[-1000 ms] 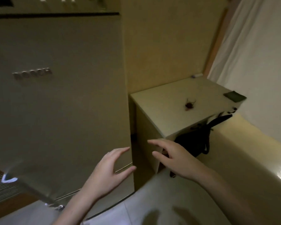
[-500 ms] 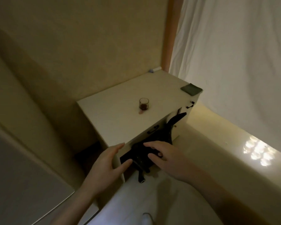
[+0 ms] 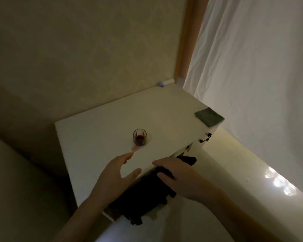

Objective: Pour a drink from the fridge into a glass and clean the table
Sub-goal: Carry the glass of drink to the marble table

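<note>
From the head view, the pouring was judged done: a small glass (image 3: 139, 137) was seen standing upright near the middle of the pale desk (image 3: 98, 130), holding a little dark red drink, with a pinkish spill (image 3: 135, 148) lying on the desk top just in front of its base. The cleaning step was therefore taken to be in hand. The left hand (image 3: 115, 177) was held over the near edge of the desk, fingers spread wide and nothing gripped; the right hand (image 3: 182, 177) was held just beside it, also spread open and empty, hovering over a black bag-like item (image 3: 143, 194) hanging at the desk front, though whether it was touched could not be told. A folded grey cloth (image 3: 209, 117) was seen at the far right corner of the desk, well apart from both hands and from the spill. The next move was judged to call for a reach past the glass to that cloth, then a wipe close to the glass base without it being knocked. A small pale object (image 3: 165, 83) was noted at the back edge against the wall, too blurred to be named. A white curtain (image 3: 252, 67) was hung close on the right, crowding that corner, and dim light made the edges of the spill hard to judge.
</note>
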